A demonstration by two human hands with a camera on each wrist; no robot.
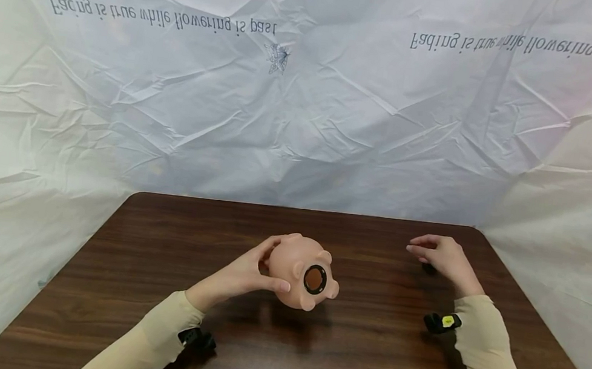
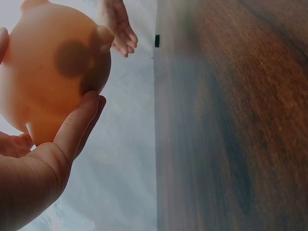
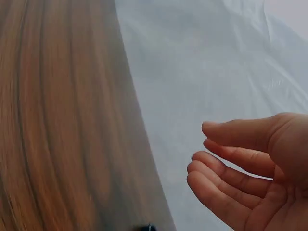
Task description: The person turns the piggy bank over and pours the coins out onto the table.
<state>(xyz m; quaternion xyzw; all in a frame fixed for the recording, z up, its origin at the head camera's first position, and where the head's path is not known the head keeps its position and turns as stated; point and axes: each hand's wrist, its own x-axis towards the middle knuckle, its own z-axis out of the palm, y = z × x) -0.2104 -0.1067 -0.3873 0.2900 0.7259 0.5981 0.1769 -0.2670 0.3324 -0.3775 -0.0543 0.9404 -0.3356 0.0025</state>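
A pink piggy bank (image 1: 291,266) is tipped on its side above the table, its stubby feet and a round black-rimmed opening (image 1: 315,279) facing right. My left hand (image 1: 246,273) grips it from the left, thumb along the near side and fingers round the far side. In the left wrist view the translucent body of the piggy bank (image 2: 48,62) glows orange, with a dark round patch inside. Well to the right, my right hand (image 1: 443,257) hovers with loosely bent fingers and holds nothing. Beneath it lies a small black object (image 1: 429,268).
The dark wood-grain table (image 1: 187,227) carries all this. White wrinkled sheeting (image 1: 303,118) with printed lettering hangs behind it and at both sides. A black wrist camera (image 1: 196,339) is strapped to the left sleeve and another camera (image 1: 441,323) to the right.
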